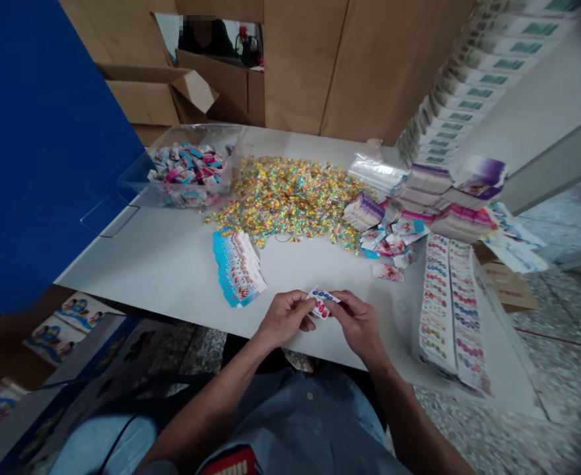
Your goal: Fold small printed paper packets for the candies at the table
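Between my two hands, above the table's front edge, is a small white sticker sheet (321, 305) with blue and red oval spots. My left hand (288, 318) pinches its left side, thumb on top. On the right side, my right hand (357, 323) grips it with thumb and fingers. A fanned stack of blue and white printed cards (238, 267) lies left of my hands. Beyond them spreads a wide heap of small yellow, shiny wrapped pieces (290, 194). Several small printed packets (392, 244) lie loose to the right of the heap.
A clear plastic bin (191, 191) of pink and blue packets stands back left. Stacks of sticker sheets (451, 310) lie at right. Purple and pink card stacks (424, 191) sit back right, beside a tall leaning paper stack (461, 105). Cardboard (305, 66) walls the back; a person shows through its opening.
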Available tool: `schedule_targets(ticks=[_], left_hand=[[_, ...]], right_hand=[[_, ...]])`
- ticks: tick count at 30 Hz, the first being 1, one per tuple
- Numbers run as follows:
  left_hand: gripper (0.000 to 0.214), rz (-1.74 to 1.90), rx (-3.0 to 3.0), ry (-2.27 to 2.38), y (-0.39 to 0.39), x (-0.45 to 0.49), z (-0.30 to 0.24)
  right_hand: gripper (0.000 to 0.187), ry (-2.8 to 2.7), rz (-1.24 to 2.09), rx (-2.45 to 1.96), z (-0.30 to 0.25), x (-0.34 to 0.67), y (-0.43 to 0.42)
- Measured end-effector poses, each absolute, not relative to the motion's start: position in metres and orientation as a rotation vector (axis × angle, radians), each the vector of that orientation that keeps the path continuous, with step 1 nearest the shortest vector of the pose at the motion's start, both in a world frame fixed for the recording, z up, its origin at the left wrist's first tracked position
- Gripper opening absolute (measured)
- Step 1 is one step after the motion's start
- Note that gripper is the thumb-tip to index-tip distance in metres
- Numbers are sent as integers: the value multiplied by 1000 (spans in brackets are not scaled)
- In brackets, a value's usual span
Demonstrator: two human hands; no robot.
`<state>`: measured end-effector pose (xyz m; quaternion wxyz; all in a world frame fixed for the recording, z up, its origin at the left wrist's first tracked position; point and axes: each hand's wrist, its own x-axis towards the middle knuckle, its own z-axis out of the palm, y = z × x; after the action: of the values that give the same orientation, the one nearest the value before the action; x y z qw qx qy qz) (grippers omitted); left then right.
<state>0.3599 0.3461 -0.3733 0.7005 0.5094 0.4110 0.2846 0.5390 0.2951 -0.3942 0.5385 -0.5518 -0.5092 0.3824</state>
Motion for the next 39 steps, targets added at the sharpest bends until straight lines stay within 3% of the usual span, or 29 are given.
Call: schedule_targets(ticks=[5, 12, 16, 20, 25, 31, 33, 39], left_hand=[[46, 598, 964, 929, 358, 365, -375], [49, 617, 703, 909, 360, 360, -375], [50, 622, 743, 913, 358, 356, -376], [47, 735, 846, 929, 354, 364, -381], [37, 837, 1179, 930, 359, 381, -394], [30, 819, 1886, 1405, 449, 386, -399], [32, 650, 1994, 1661, 487, 391, -400], [28, 468, 2067, 1750, 530, 401, -415]], right_hand=[[20, -1395, 690, -1247, -398, 540, 305], [35, -1582, 706, -1108, -411, 546, 313], [32, -1619, 875, -1071, -410, 552, 311], [37, -1192, 1174, -1081, -421, 540, 306], [28, -736, 1215, -1129, -436, 524, 315], [37, -783, 839, -1483, -441, 558, 333], [41, -819, 810, -1536, -444, 566, 335], [40, -976, 757, -1535, -449, 568, 332]])
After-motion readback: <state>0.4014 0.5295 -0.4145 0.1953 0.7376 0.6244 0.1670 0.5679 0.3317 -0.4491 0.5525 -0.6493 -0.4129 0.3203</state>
